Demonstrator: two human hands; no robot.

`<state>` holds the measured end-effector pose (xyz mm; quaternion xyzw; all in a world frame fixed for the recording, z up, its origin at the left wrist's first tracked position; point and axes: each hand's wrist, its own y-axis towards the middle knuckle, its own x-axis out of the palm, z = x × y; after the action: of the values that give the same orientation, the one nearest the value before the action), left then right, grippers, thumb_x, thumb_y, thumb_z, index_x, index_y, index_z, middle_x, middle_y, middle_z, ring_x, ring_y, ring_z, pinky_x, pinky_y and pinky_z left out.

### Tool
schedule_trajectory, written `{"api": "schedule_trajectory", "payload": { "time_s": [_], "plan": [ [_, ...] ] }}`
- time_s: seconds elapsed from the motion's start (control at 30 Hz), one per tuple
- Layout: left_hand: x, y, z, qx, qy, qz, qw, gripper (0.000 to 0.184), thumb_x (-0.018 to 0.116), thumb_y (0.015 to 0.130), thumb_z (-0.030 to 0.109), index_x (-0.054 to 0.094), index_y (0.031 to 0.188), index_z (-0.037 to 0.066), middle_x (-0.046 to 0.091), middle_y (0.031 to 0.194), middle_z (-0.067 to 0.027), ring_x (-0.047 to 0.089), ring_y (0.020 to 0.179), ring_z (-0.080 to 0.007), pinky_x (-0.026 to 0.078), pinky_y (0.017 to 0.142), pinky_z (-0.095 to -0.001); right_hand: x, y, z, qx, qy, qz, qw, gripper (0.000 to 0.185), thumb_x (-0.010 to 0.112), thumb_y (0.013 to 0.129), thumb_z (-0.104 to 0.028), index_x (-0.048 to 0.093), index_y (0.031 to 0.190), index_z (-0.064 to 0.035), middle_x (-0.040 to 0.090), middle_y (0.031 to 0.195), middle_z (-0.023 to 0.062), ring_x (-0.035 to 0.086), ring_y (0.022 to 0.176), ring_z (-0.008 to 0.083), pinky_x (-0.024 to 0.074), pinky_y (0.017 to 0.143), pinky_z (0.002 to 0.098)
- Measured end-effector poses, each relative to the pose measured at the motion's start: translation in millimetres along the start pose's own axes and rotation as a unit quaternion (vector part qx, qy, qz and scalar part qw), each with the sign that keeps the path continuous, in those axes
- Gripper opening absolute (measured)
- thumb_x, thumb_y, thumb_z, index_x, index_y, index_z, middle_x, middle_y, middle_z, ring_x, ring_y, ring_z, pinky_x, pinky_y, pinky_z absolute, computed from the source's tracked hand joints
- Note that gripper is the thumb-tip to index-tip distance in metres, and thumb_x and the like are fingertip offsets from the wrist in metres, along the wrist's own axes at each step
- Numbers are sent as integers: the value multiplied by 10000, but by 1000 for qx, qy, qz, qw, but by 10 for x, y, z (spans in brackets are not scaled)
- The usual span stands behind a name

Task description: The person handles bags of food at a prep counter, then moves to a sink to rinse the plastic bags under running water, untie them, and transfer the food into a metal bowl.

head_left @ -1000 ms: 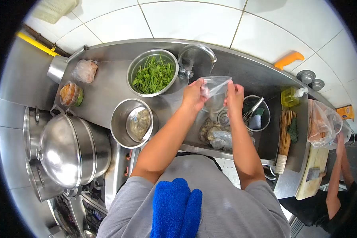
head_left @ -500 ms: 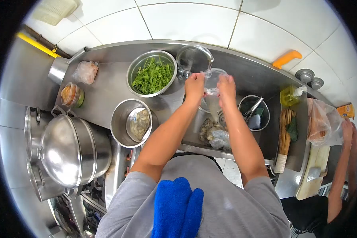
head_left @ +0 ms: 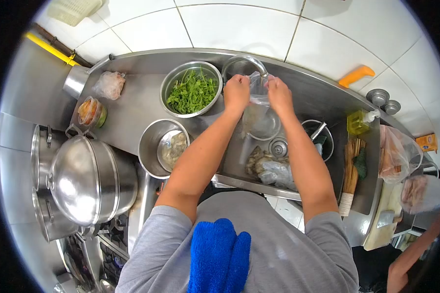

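Note:
Under the curved faucet [head_left: 244,59], my left hand [head_left: 236,94] and my right hand [head_left: 280,95] pinch the top of a clear plastic bag [head_left: 259,97] from either side. The bag's mouth is up around the spout, and its lower part hangs over the sink. Below it a clear round bowl [head_left: 266,128] stands in the sink [head_left: 298,78]. Closer to my body, bags of greyish food, perhaps seafood [head_left: 269,168], lie near the drain [head_left: 278,147]. To the left of my left hand is a metal bowl of chopped greens [head_left: 191,92].
A steel pot [head_left: 149,155] holds another bagged grey food portion. A whisk container [head_left: 327,132], a soap bottle [head_left: 359,122] and a bamboo brush [head_left: 349,176] sit at right. Large lidded pots [head_left: 78,180] stand left. A co-worker's arm [head_left: 415,254] shows at far right.
Both hands have moved up slightly, bringing the bag's top around the spout. More of the bowl and drain shows. A co-worker's hands shifted, and a bag of meat now appears at far right.

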<state>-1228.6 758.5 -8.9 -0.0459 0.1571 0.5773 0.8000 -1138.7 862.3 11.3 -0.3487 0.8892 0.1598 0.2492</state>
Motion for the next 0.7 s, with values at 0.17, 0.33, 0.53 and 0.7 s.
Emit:
{"api": "schedule_trajectory", "payload": {
  "time_s": [0.17, 0.33, 0.53, 0.7],
  "plan": [
    [-20, -1, 53, -7, 8, -6, 1000, 263, 553, 835, 235, 628, 840, -18, 575, 633, -60, 568, 512, -144, 498, 402, -290, -16, 21, 0, -9, -6, 5, 1000, 442, 349, 918, -393, 605, 834, -42, 620, 759, 158, 604, 758, 328, 444, 718, 395],
    [-19, -18, 122, -6, 14, -8, 1000, 267, 552, 834, 234, 633, 852, -20, 588, 645, -70, 571, 511, -149, 501, 405, -291, -84, 29, -46, 4, 20, -34, 999, 393, 380, 929, -363, 598, 873, -41, 634, 892, 192, 584, 902, 397, 439, 792, 444],
    [24, 0, 109, 24, 23, -2, 999, 270, 556, 835, 234, 630, 856, -25, 596, 650, -83, 581, 512, -162, 499, 412, -296, -123, 20, -53, 16, 23, -36, 999, 411, 361, 928, -378, 599, 879, -46, 627, 896, 205, 575, 906, 412, 433, 791, 451],
    [24, -23, 168, 17, 36, -6, 999, 270, 553, 834, 231, 626, 860, -28, 600, 655, -95, 585, 508, -173, 492, 416, -306, -156, 5, -52, 10, 27, -39, 999, 414, 352, 928, -378, 595, 887, -46, 621, 899, 216, 570, 906, 420, 430, 788, 455]
  ]
}}
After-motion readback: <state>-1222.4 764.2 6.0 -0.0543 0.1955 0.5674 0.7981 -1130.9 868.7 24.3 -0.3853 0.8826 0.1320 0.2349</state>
